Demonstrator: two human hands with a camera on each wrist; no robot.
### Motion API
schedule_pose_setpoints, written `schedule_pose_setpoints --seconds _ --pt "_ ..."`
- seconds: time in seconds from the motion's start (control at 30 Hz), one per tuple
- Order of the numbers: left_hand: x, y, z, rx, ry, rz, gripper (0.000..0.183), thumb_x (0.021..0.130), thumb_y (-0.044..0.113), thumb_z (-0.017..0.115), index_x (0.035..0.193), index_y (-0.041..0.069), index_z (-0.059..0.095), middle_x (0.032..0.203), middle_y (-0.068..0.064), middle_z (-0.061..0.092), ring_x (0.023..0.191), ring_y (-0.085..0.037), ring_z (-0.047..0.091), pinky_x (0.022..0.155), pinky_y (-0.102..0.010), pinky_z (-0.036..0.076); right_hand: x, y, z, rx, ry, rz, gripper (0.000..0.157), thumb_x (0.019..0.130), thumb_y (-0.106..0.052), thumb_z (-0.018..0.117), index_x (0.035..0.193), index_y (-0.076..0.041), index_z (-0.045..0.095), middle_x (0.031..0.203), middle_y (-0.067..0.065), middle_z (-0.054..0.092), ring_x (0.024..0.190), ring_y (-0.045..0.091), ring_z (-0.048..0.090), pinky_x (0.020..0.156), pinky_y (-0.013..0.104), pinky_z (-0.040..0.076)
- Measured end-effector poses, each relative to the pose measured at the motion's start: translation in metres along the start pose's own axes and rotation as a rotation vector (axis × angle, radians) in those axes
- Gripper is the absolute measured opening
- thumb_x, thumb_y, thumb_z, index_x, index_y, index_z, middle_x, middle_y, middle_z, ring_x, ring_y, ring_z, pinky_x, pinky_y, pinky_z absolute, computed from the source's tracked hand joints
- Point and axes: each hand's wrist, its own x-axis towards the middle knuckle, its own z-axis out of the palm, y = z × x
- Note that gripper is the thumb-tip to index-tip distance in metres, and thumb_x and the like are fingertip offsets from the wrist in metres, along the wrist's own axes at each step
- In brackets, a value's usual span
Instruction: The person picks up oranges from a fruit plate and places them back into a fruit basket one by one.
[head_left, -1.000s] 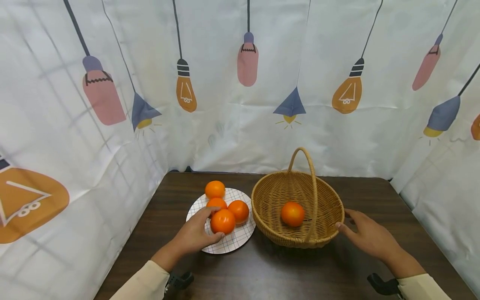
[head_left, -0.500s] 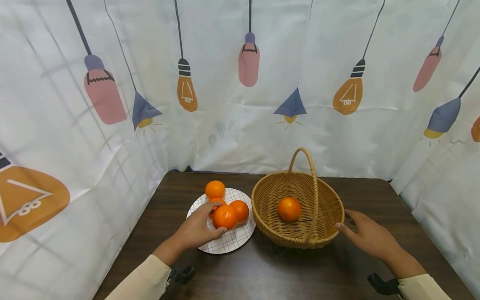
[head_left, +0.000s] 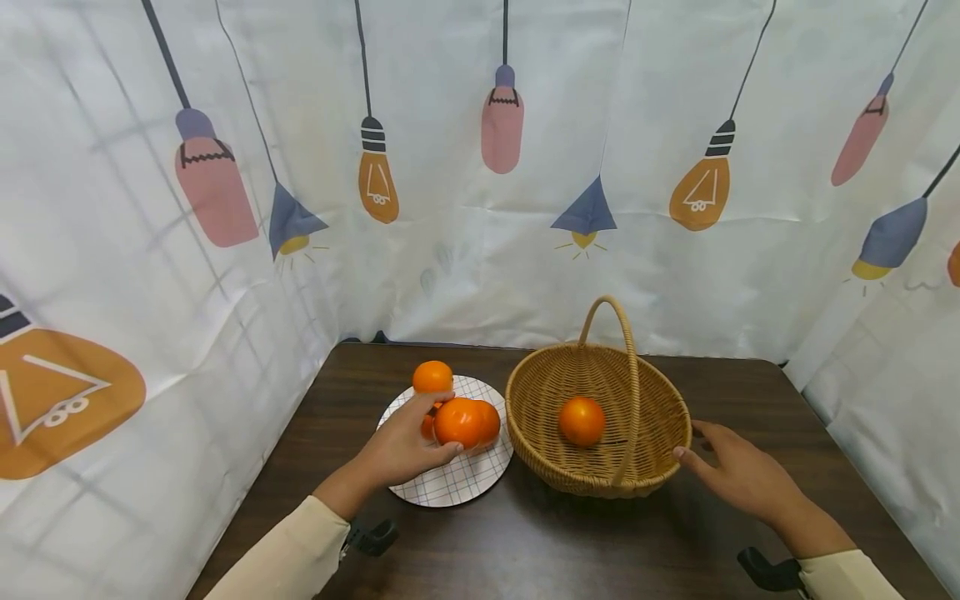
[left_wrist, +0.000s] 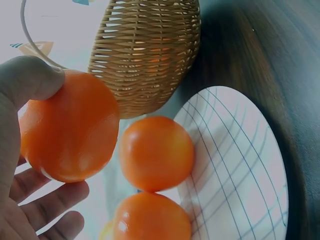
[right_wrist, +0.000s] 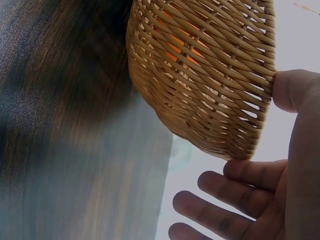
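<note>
In the head view my left hand grips a glossy orange persimmon between thumb and fingers, over the near part of a white plate with a checked line pattern. The left wrist view shows the held persimmon apart from two others; the nearer of them sits on the plate. My right hand is at the right side of a wicker basket. Its thumb and index fingertips touch the basket's edge, the other fingers stretched out. One persimmon lies inside the basket.
Another persimmon sits at the plate's far edge. The basket's tall arched handle rises over its opening. Everything stands on a dark wooden table, with a white lamp-patterned curtain close behind and at both sides.
My left hand has moved slightly up and right with the persimmon it holds, now overlapping the one behind. The persimmon in the basket has shifted a little. My right hand has stayed at the basket.
</note>
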Motion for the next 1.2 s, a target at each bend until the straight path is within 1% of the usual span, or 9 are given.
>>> schedule_pose_setpoints --seconds 0.2,0.3,0.5,0.7,0.9,1.07,1.2 --pt "0.003 0.008 -0.001 0.016 -0.014 -0.024 0.069 0.073 0.045 0.077 0.13 0.02 0.049 0.127 0.008 0.048 0.099 -0.009 0.05 0.082 -0.031 0.047 0.0 0.001 0.0 0.012 0.003 -0.01 0.083 0.089 -0.064 0.041 0.14 0.001 0.036 0.132 0.027 0.044 0.108 0.041 0.054 0.07 0.057 0.047" --pt "0.004 0.011 -0.001 0.019 -0.016 -0.035 0.069 0.073 0.045 0.077 0.131 0.021 0.048 0.128 0.009 0.048 0.099 -0.009 0.051 0.081 -0.028 0.047 0.0 0.001 0.0 0.018 -0.005 -0.009 0.083 0.089 -0.064 0.041 0.14 0.001 0.036 0.133 0.028 0.044 0.108 0.041 0.053 0.07 0.058 0.047" --pt "0.007 0.016 -0.001 0.019 -0.014 -0.021 0.07 0.072 0.048 0.076 0.131 0.023 0.048 0.127 0.008 0.049 0.101 -0.009 0.051 0.082 -0.032 0.048 0.0 0.001 0.0 0.025 -0.014 -0.006 0.083 0.089 -0.064 0.041 0.141 0.001 0.035 0.133 0.028 0.044 0.109 0.042 0.053 0.071 0.058 0.046" --pt "0.012 0.021 0.0 0.012 -0.005 0.005 0.069 0.072 0.047 0.076 0.13 0.023 0.049 0.125 0.008 0.05 0.095 -0.009 0.051 0.079 -0.032 0.048 0.001 0.003 0.0 0.021 0.001 -0.018 0.083 0.089 -0.063 0.042 0.14 0.002 0.036 0.132 0.028 0.045 0.109 0.042 0.053 0.071 0.058 0.046" --pt "0.017 0.028 0.0 -0.001 -0.016 0.009 0.067 0.073 0.048 0.075 0.131 0.026 0.048 0.124 0.009 0.051 0.094 -0.009 0.053 0.079 -0.032 0.047 0.002 0.004 0.0 0.027 -0.001 -0.019 0.083 0.089 -0.064 0.042 0.14 0.002 0.035 0.131 0.028 0.046 0.109 0.042 0.053 0.07 0.058 0.046" --pt "0.019 0.031 0.0 -0.016 -0.015 0.001 0.068 0.073 0.049 0.075 0.131 0.03 0.046 0.122 0.009 0.05 0.092 -0.013 0.054 0.076 -0.032 0.046 0.001 0.004 0.0 0.033 -0.008 -0.02 0.084 0.089 -0.064 0.042 0.14 0.002 0.035 0.131 0.028 0.045 0.11 0.042 0.052 0.071 0.059 0.046" --pt "0.021 0.033 0.0 -0.017 -0.013 0.005 0.069 0.073 0.05 0.074 0.132 0.028 0.047 0.119 0.009 0.051 0.092 -0.018 0.054 0.075 -0.032 0.046 0.001 0.004 0.0 0.036 -0.006 -0.023 0.083 0.089 -0.063 0.043 0.14 0.003 0.035 0.131 0.028 0.045 0.109 0.042 0.053 0.072 0.059 0.046"
